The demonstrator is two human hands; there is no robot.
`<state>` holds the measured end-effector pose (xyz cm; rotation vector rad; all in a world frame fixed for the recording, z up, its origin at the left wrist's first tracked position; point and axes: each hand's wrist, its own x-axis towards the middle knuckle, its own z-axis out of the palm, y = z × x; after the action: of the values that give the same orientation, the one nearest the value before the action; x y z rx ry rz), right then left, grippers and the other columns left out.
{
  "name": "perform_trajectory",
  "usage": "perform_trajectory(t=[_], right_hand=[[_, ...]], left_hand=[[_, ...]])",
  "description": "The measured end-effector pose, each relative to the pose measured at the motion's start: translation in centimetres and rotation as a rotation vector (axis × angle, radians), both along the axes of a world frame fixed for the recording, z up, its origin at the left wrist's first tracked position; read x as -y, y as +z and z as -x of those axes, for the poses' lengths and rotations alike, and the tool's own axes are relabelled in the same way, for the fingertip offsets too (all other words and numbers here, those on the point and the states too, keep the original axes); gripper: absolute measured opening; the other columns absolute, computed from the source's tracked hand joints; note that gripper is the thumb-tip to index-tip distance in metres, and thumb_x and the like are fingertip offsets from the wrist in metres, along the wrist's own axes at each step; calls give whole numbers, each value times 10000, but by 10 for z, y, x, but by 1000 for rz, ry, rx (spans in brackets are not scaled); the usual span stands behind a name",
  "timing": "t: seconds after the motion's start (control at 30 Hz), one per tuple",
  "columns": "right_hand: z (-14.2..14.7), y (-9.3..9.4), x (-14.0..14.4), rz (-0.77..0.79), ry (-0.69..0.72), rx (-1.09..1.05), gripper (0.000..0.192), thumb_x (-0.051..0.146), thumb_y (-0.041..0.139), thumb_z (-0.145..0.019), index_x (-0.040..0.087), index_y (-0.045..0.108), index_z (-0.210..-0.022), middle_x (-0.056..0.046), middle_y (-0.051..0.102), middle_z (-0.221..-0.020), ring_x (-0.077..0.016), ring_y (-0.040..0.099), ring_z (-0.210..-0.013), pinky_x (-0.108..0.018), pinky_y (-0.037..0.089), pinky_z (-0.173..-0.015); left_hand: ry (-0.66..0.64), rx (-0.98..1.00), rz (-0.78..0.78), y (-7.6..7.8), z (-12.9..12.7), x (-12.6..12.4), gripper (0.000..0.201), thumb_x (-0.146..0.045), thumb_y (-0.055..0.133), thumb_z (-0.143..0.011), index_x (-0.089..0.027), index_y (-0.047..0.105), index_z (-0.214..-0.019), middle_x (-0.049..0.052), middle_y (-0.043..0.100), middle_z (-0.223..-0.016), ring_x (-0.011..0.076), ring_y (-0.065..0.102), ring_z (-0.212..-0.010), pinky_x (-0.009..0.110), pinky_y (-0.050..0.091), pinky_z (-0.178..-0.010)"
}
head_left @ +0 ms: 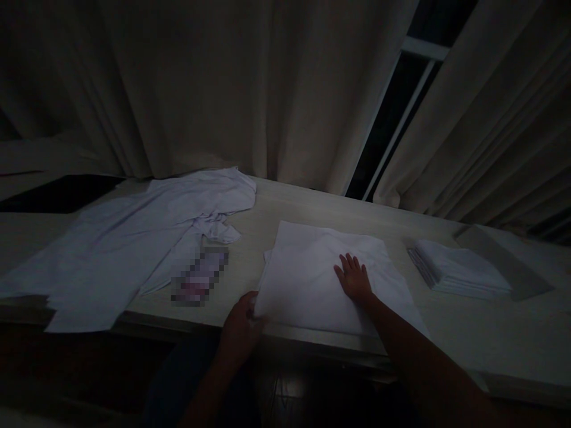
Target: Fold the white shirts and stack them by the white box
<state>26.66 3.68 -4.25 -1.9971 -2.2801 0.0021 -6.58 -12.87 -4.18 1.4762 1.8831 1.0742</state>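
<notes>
A: What's nearest the camera?

B: The left hand (241, 326), at the front edge of the table (468, 339). Its fingers are curled around the near left corner of a folded white cloth (307, 285), pinching that corner at the table's edge.

A: And the other hand?

B: The right hand (354, 277) lies flat on top of the same cloth, a little right of its middle, palm down, fingers spread slightly and pointing away from the person. The forearm crosses the cloth's near right corner.

A: Where is the cloth itself?

B: It lies flat on the table, right in front of the person, its near edge along the table's front edge. It looks roughly square, with its far edge reaching about the middle of the tabletop.

A: What's beside it?

B: To the left, near the front edge, is a small blurred item (199, 276); I cannot tell what it is. Further left a white shirt (134, 238) is spread out loosely, one end hanging past the table's edge, the other bunched up toward the back. To the right, well apart from the cloth, sits a stack (459, 270) of folded white cloths, with a flat grey board (504, 261) just behind it.

A: And at the back?

B: Beige curtains (223, 89) hang behind the table, parted on the right where a dark window (401, 113) with a white frame shows.
</notes>
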Motion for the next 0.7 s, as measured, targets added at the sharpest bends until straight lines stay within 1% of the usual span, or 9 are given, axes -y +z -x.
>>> perform_trajectory(t=[0.07, 0.17, 0.23, 0.3, 0.43, 0.47, 0.53, 0.6, 0.7], right_hand=[[-1, -1, 0, -7, -1, 4, 698, 616, 70, -970, 233, 197, -1539, -77, 137, -1612, -290, 99, -1469, -526, 129, -1136], [-2, -2, 0, -16, 2, 7, 696, 613, 61, -971, 234, 197, -1538, -83, 151, -1609, -289, 102, -1467, -532, 129, -1133], [-2, -1, 0, -12, 2, 5, 694, 614, 66, -970, 236, 196, -1538, -83, 155, -1608, -287, 102, -1467, -530, 128, -1134], [-2, 0, 0, -1, -2, 4, 693, 617, 73, -969, 241, 194, -1539, -79, 153, -1609, -287, 99, -1468, -527, 125, -1137], [0, 3, 1, 2, -4, 8, 685, 610, 78, -972, 244, 195, -1539, -77, 147, -1610, -297, 99, -1468, -532, 124, -1136], [1, 3, 1, 2, -6, 12, 684, 607, 77, -973, 242, 196, -1539, -79, 147, -1610, -299, 100, -1467, -533, 123, -1135], [0, 3, 2, 3, -3, 17, 686, 604, 74, -973, 235, 191, -1540, -83, 145, -1610, -298, 101, -1467, -531, 122, -1135], [-1, 2, 2, 5, 1, 17, 690, 604, 70, -973, 230, 185, -1541, -83, 141, -1611, -295, 102, -1466, -526, 123, -1135], [1, 8, -2, 38, -22, 41, 677, 583, 104, -979, 211, 224, -1531, -100, 167, -1604, -317, 135, -1456, -548, 142, -1122]], left_hand=[[0, 67, 18, 4, 4, 0, 558, -408, 664, -730, -229, 507, -1234, 26, 680, -924, 203, 662, -827, 352, 511, -758], [55, 266, 16, 12, 9, 0, 516, -433, 696, -701, -213, 539, -1140, 4, 684, -826, 181, 655, -721, 318, 508, -681], [100, 411, 24, 16, 11, 0, 493, -434, 711, -688, -196, 558, -1092, 19, 696, -832, 173, 652, -703, 289, 496, -628], [104, 537, 43, 18, 11, 1, 481, -436, 703, -697, -182, 572, -1085, 41, 709, -872, 147, 629, -638, 259, 463, -555], [74, 661, 27, 16, 7, 3, 503, -438, 678, -719, -175, 567, -1133, 43, 702, -907, 70, 489, -455, 232, 387, -451], [74, 657, 27, 16, 6, 3, 505, -435, 681, -715, -178, 566, -1134, 47, 700, -934, 67, 486, -455, 230, 388, -447], [78, 618, 26, 14, 3, 4, 505, -421, 695, -698, -182, 572, -1125, 67, 692, -1019, 86, 552, -526, 231, 427, -478], [71, 568, 14, 12, 2, 4, 505, -396, 704, -688, -183, 573, -1128, 84, 679, -1090, 120, 627, -649, 245, 485, -563], [47, 513, -24, 10, 2, 3, 480, -342, 676, -705, -187, 564, -1146, 87, 678, -1110, 164, 673, -824, 280, 529, -705]])
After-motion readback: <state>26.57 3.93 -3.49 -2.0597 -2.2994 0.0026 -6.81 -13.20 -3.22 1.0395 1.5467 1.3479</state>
